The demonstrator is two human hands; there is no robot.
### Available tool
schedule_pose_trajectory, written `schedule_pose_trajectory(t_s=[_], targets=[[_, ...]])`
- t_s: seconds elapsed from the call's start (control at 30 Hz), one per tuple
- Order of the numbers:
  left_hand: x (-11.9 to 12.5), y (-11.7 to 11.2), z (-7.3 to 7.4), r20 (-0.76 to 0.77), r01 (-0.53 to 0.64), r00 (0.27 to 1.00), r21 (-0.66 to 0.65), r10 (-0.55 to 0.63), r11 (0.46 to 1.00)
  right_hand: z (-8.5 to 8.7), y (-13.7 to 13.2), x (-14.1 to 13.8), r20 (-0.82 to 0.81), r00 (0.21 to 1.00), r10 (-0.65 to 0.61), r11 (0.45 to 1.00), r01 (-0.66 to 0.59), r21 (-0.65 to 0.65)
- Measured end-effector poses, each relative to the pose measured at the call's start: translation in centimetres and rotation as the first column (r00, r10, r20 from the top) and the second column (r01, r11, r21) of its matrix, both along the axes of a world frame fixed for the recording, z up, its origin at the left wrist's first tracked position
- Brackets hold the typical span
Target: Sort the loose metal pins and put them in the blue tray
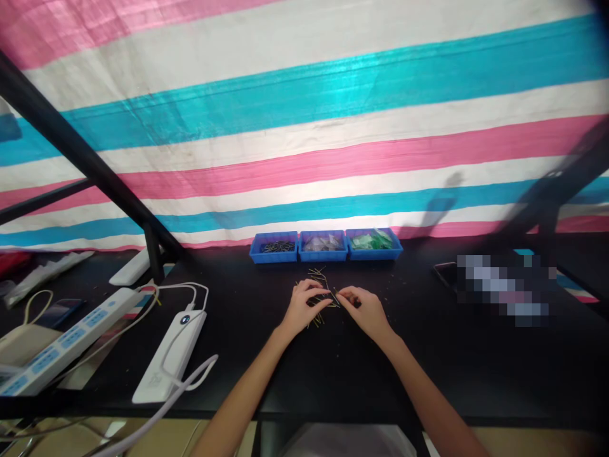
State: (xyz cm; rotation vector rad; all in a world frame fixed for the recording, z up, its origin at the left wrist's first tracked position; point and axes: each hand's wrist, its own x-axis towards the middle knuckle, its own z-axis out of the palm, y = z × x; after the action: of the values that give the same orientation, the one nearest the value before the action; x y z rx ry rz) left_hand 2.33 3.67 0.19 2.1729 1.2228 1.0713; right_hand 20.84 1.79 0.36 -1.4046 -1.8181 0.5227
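Observation:
My left hand [305,306] is over the middle of the black table, its thumb and index finger curved with a small gap between the tips. Close by on the right, my right hand [364,309] has its thumb and fingers pinched together at a thin, dark, screw-like piece [336,298]. This piece points toward the left fingertips; whether they touch it is too small to tell. Thin brass-coloured, screw-like pieces [317,274] lie loose under and around my left hand, which hides some of them.
Behind the hands stand a blue bin with dark screw-like pieces [276,255], one with clear plastic bags [322,255], and one with green-and-white packets [375,255]. A white power bank [174,355] with cables and a power strip [71,339] lie left; a phone [445,273] lies right.

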Motion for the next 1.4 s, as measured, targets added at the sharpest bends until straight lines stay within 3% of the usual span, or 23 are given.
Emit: schedule_pose_trajectory(t_s=[0.23,0.37,0.6,0.83,1.17,1.4], targets=[[0.6,0.1,-0.1,0.256,0.044,0.966,-0.058,-0.027,0.997,-0.4,-0.3,-0.5,-0.117,0.989,0.095,0.995,-0.098,-0.018],[0.6,0.1,0.2,0.320,0.044,0.947,-0.101,-0.009,0.994,-0.2,-0.5,-1.0,-0.146,0.976,0.161,0.986,-0.165,-0.018],[0.8,-0.4,0.3,0.299,0.075,0.953,-0.089,-0.045,0.993,-0.1,-0.4,-0.7,-0.049,0.980,0.193,0.981,-0.193,-0.005],[0.2,-0.4,0.7,0.300,0.021,0.954,-0.092,0.008,0.996,0.5,0.1,0.1,-0.118,0.988,0.103,0.994,-0.098,0.049],[0.7,-0.5,0.6,0.377,0.070,0.926,-0.126,-0.018,0.990,0.0,-0.5,-1.6,-0.108,0.975,0.194,0.981,-0.192,0.025],[0.7,-0.7,1.0,0.356,0.061,0.934,-0.138,-0.008,0.988,0.1,-0.4,-1.6,-0.115,0.975,0.192,0.981,-0.190,0.031]])
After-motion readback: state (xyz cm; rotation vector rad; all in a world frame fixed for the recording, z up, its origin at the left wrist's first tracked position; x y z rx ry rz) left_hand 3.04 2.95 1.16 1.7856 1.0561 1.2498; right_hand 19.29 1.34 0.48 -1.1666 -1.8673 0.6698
